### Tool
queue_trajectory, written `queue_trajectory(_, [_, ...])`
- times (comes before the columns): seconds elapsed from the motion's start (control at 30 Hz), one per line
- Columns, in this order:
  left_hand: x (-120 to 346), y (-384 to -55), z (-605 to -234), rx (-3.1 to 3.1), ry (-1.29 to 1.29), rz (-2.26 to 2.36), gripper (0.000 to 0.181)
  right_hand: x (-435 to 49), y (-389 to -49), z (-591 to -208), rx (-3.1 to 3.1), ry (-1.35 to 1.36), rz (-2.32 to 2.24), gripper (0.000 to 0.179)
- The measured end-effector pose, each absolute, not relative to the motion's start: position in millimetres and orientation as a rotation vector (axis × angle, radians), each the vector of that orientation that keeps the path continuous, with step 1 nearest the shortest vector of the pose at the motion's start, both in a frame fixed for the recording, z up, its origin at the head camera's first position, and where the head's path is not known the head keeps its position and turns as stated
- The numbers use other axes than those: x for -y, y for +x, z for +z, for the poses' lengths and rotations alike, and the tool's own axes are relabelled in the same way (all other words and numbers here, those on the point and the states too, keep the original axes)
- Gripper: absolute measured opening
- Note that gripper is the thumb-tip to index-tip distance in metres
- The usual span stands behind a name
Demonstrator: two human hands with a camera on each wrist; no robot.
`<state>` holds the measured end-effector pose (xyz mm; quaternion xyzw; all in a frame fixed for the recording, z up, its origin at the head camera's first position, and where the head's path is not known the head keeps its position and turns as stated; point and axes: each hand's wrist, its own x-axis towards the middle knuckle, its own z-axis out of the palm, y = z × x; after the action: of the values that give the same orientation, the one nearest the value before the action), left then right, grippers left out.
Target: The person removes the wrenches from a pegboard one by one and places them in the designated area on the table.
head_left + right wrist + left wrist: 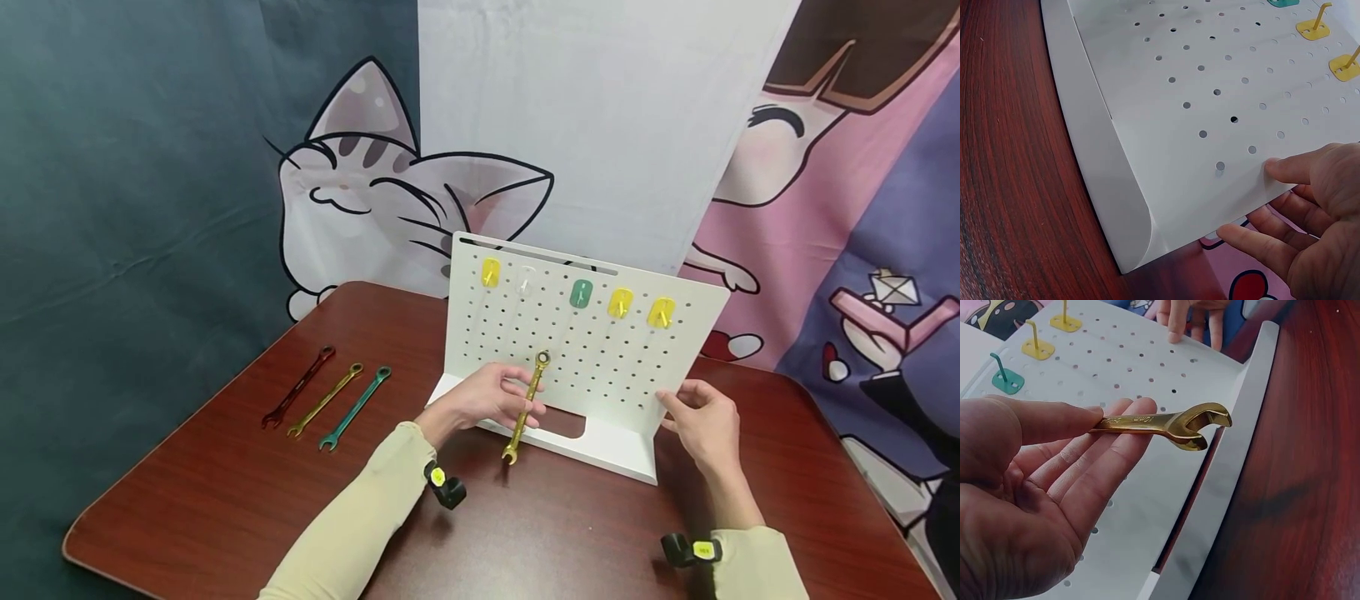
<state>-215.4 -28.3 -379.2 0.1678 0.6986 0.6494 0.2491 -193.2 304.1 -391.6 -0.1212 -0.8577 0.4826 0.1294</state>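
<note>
My left hand pinches a gold combination wrench between thumb and fingers, in front of the white pegboard. The wrench's ring end points up and its open end points down toward the table. In the left wrist view the wrench's open jaw sticks out past the fingertips. My right hand grips the pegboard's right edge. In the right wrist view its thumb lies on the front face, and the other fingers are at the edge or behind it, partly hidden.
Along the board's top hang several hooks: yellow, clear, green and two more yellow. On the table's left lie a red wrench, a gold wrench and a teal wrench. A cartoon curtain hangs behind.
</note>
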Motion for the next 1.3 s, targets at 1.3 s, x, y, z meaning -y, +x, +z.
queue_trajectory(1.3, [55, -214, -389, -1.915, 0.356, 1.808, 0.04, -305, -194, -392, 2.486, -0.351, 1.427, 0.04])
